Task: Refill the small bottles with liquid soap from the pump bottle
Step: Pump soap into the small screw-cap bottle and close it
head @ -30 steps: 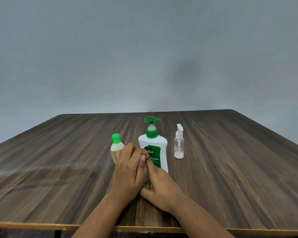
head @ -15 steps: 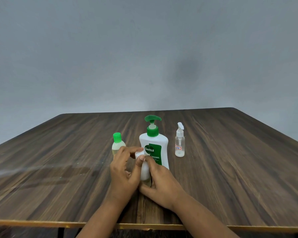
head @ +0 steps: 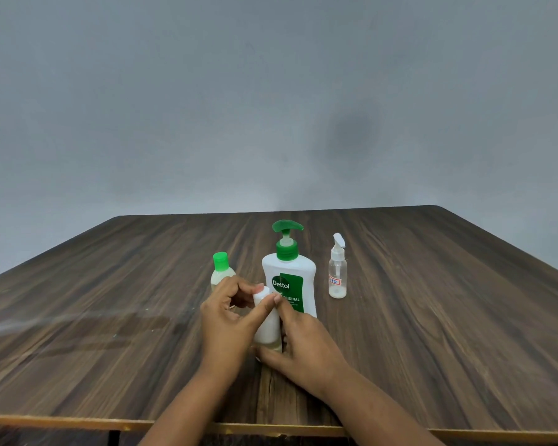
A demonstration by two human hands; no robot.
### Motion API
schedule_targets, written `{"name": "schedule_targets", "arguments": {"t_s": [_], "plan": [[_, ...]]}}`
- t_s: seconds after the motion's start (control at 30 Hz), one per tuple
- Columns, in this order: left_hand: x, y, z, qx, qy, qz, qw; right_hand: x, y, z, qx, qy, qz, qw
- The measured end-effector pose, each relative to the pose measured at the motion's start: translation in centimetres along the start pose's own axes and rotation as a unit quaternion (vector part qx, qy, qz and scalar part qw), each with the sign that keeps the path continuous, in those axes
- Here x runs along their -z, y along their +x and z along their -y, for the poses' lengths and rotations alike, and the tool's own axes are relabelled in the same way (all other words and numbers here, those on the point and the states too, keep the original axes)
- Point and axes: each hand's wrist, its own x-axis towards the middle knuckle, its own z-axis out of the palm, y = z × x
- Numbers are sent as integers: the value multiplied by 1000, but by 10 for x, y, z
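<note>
Both hands meet in the middle of the dark wooden surface (head: 432,317) around a small white plastic bottle (head: 266,328) that stands upright there. The right hand (head: 303,346) wraps the lower part of this bottle from the right side, with the thumb lying along its base. The left hand (head: 229,320) pinches the top of the bottle, thumb and fingertips closed on the white cap (head: 261,291). The fingers hide most of the cap, so it is hard to tell whether it is still screwed on or already loose. The bottom of the bottle looks slightly yellowish, but the hands cover much of it.

Just behind the hands stands the large white pump bottle with green pump head and green label (head: 290,278); its lower part is hidden by the right hand. To the left, a small rounded bottle with bright green cap (head: 221,270) is partly covered by the left hand. To the right, apart from the others, stands a clear spray bottle with white nozzle (head: 337,268), with a little whitish liquid at the bottom.
</note>
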Motion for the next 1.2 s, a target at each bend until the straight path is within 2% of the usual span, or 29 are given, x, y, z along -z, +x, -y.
{"name": "schedule_targets", "arguments": {"t_s": [0.1,0.17,0.3,0.37,0.47,0.67,0.77,1.03,1.13,1.2], "plan": [[13,14,-15,26,87,76,993,0,-1,0,12,2,-7,1000],[22,24,-28,0,180,156,971,0,-1,1,20,-4,-15,1000],[32,42,-46,-58,316,336,885,0,-1,2,26,-7,-22,999],[31,48,-50,-93,355,376,851,0,-1,3,27,-17,-19,999],[23,50,-50,-108,413,382,820,1,-1,3,23,-21,-18,999],[6,47,-55,-93,564,328,752,1,-1,2,6,-22,-1,1000],[2,49,-61,-84,606,327,720,1,-1,2,3,-22,7,1000],[1,57,-63,-43,651,340,678,3,-1,4,7,-5,15,1000],[-2,56,-65,-63,675,322,661,3,-1,4,6,-3,12,1000],[0,54,-63,-70,667,325,667,3,-1,4,6,-1,10,1000]]}}
